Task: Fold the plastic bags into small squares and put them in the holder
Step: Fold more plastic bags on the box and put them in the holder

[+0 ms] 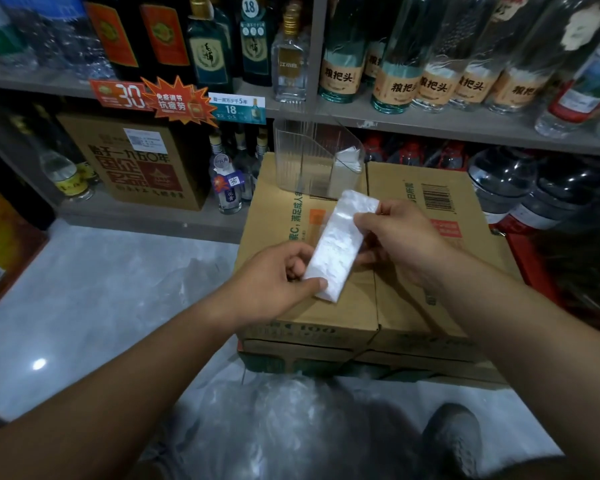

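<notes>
Your left hand: thumb and fingers pinch folded bag, near end | your right hand: pinches far half

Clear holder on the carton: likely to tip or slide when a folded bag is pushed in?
Probably light: the holder is thin clear plastic, nearly empty. It may slide on the smooth carton. Tipping seems unlikely, given its wide base.
</notes>
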Demonstrator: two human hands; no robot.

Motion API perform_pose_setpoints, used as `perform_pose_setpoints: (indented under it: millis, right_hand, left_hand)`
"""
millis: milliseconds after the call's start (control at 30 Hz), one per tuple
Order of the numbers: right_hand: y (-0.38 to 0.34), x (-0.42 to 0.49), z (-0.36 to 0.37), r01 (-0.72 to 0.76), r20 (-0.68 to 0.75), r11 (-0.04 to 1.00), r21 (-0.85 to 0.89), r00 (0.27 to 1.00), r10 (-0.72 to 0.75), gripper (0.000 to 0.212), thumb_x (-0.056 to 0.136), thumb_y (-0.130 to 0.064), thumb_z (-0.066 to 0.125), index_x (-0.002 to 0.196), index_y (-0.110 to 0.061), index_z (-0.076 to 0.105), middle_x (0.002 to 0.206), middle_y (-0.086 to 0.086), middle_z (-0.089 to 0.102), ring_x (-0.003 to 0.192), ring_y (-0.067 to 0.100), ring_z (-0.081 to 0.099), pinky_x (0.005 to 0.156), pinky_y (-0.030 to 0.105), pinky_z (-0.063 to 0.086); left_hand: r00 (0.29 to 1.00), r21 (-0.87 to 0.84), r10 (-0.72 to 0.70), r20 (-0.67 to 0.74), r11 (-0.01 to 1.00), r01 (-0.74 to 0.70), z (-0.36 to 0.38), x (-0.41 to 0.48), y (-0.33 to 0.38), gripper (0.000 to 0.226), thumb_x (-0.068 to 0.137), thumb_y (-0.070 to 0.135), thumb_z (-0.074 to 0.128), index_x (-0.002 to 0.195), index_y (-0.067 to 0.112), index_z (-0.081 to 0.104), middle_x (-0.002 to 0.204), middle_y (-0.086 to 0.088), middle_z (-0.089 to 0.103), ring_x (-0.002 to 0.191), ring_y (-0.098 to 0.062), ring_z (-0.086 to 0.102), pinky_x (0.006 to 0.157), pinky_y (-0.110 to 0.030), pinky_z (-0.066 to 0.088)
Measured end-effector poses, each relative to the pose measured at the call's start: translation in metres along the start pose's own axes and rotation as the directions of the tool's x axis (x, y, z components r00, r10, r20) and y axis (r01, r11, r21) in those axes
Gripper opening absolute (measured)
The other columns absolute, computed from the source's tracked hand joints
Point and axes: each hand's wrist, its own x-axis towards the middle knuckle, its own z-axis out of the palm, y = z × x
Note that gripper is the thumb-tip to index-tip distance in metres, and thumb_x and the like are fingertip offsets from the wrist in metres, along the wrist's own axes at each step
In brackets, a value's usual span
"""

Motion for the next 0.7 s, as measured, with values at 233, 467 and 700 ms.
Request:
perform_pose_setpoints:
  millis: [233,467,700]
  right_hand:
    - [0.021,0.031,-0.01,0.146,-0.03,0.732,-0.666,0.975,-0.222,0.015,0.09,-0.021,0.064,0.08,-0.01,0.066,0.073,0.002,0.063,0.066,0.016,0.056,0.052,0.026,0.039]
    - [0.023,0.05,-0.002,0.314,0.078,0.68,-0.663,0.932,-0.354,0.01,0.089,-0.023,0.069,0.08,-0.025,0.064,0.092,-0.006,0.058,0.084,0.011,0.055,0.069,0.027,0.041]
    - [0.022,0.054,0.004,0.333,0.101,0.68,-0.653,0.928,-0.358,0.017,0.085,-0.007,0.068,0.085,-0.024,0.066,0.087,-0.009,0.065,0.083,0.01,0.059,0.063,0.015,0.041]
  left_hand:
    - [0.999,-0.04,-0.022,-0.034,0.999,0.02,0.003,0.002,-0.01,0.024,0.085,0.03,0.08,0.106,0.025,0.069,0.083,0.004,0.061,0.08,-0.014,0.061,0.08,-0.03,0.051]
    - [0.998,-0.032,0.022,-0.058,0.999,-0.024,-0.002,0.007,-0.015,0.014,0.09,0.028,0.075,0.1,0.029,0.066,0.07,0.011,0.057,0.06,-0.009,0.05,0.067,-0.034,0.045]
    - [0.99,0.128,0.041,-0.132,0.991,-0.024,-0.011,0.004,-0.011,0.021,0.088,0.029,0.075,0.105,0.035,0.063,0.075,0.012,0.062,0.066,-0.008,0.059,0.073,-0.041,0.054]
